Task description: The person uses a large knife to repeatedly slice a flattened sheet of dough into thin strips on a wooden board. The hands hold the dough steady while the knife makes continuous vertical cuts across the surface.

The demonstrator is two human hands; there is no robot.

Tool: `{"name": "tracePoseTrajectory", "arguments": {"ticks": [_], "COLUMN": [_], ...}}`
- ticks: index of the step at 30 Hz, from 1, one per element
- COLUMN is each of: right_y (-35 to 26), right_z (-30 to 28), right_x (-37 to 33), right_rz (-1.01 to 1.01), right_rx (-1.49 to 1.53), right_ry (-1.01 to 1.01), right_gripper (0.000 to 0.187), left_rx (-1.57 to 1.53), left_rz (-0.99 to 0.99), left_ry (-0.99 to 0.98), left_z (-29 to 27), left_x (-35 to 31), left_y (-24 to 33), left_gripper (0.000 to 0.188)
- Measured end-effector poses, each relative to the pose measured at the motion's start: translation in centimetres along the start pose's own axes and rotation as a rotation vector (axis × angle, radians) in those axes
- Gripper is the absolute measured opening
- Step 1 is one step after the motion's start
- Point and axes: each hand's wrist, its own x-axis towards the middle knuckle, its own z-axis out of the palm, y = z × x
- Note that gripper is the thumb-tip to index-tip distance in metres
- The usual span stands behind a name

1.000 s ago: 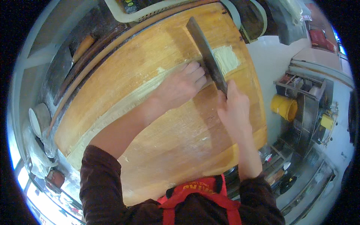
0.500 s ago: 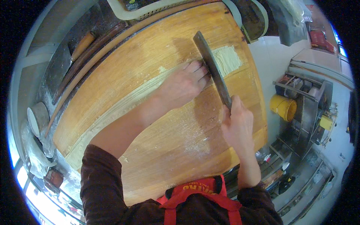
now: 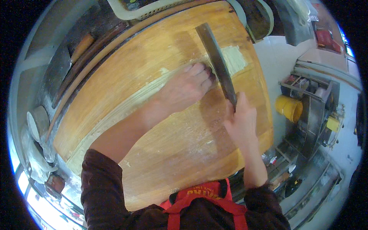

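A long, pale, layered strip of folded dough (image 3: pixel 124 109) runs diagonally over the floured wooden board (image 3: pixel 172 145). My left hand (image 3: pixel 186 86) presses down on its right part with the fingers bent and close together; the fingertips are partly hidden. Just beside those knuckles stands the long, broad blade of a knife (image 3: pixel 217 59), tilted across the dough. My right hand (image 3: pixel 242 120) is wrapped around the knife's near end, hiding the handle. Right of the blade lie thin cut noodles (image 3: pixel 234 59), side by side in a flat bunch.
A long thin rolling pin (image 3: pixel 86 74) lies along the board's far edge. Beyond it are a wooden-handled scraper (image 3: pixel 81 48) and a cream plastic basket (image 3: pixel 153 9). A white container (image 3: pixel 37 123) stands at the left. A yellow bucket (image 3: pixel 288 108) is off to the right.
The knife has tipped, so its blade shows broader and its far end sits slightly higher and left. My right hand has shifted slightly up and left; my left hand stays nearly in place.
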Motion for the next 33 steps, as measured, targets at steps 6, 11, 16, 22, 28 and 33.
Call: {"name": "tracePoseTrajectory", "arguments": {"ticks": [6,11,16,22,28,33], "right_y": [-0.9,-1.0,-1.3,-0.5,-1.2,-1.4], "right_z": [-0.5,-1.0,0.0,0.0,-0.5,-0.4], "right_x": [-1.1,-1.1,1.0,0.3,-1.1,-0.6], "right_rz": [0.047,0.04,-0.009,0.028,0.018,0.042], "right_rx": [-0.062,-0.094,-0.149,-0.034,-0.083,-0.123], "right_ry": [-0.059,-0.083,-0.062,-0.033,-0.05,-0.09], "right_gripper": [0.02,0.022,0.026,0.028,0.028,0.03], "left_rx": [0.044,0.052,0.027,0.02,0.008,0.004], "left_rz": [0.016,0.021,0.026,0.031,0.024,0.02], "left_ry": [0.07,0.037,0.05,0.104,0.069,0.097], "left_z": [0.3,0.0,0.3,0.2,0.2,0.6], "left_x": [-0.2,-0.1,-0.2,-0.3,-0.5,-0.7], "left_y": [-0.2,-0.1,-0.1,-0.1,-0.3,-0.3], "left_gripper": [0.027,0.025,0.022,0.024,0.026,0.024]}}
